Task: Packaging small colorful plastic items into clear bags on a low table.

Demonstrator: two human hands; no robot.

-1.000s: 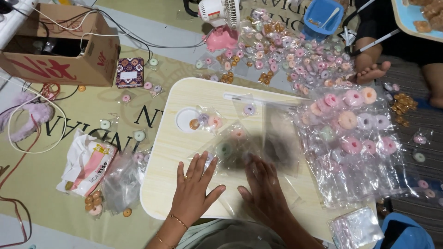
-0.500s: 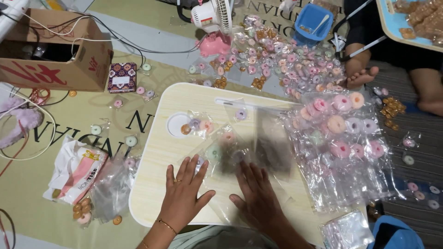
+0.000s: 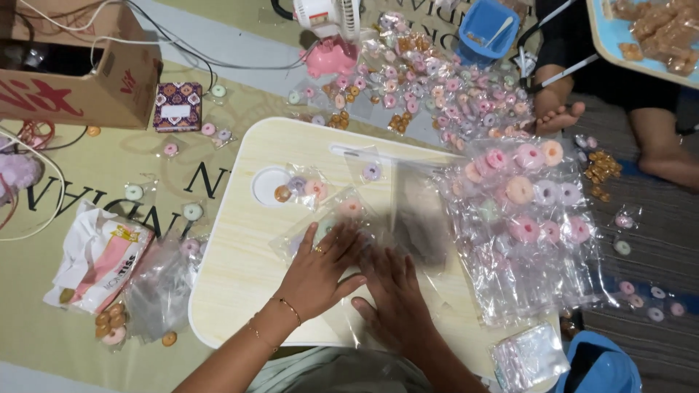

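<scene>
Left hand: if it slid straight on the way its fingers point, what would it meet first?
Probably the clear packet with a pink ring, just past the left hand; its fingers already rest on that plastic.

The tabletop (image 3: 240,269) in the middle of the frame is pale cream with a faint wood grain. On it lie clear plastic bags (image 3: 342,218), and at right a heap of clear packets (image 3: 524,211) holds ring-shaped pieces in pink, orange, lilac and pale green. The floor mat (image 3: 109,175) at left is olive-beige with dark lettering. At upper left stands a brown cardboard box (image 3: 87,80) with red markings, and beside it a small box (image 3: 177,106) patterned in purple and orange. A blue tub (image 3: 486,33) sits at the top, a pink fan base (image 3: 331,57) near it. The left hand (image 3: 320,273) wears a gold ring and thin gold bangles.
</scene>
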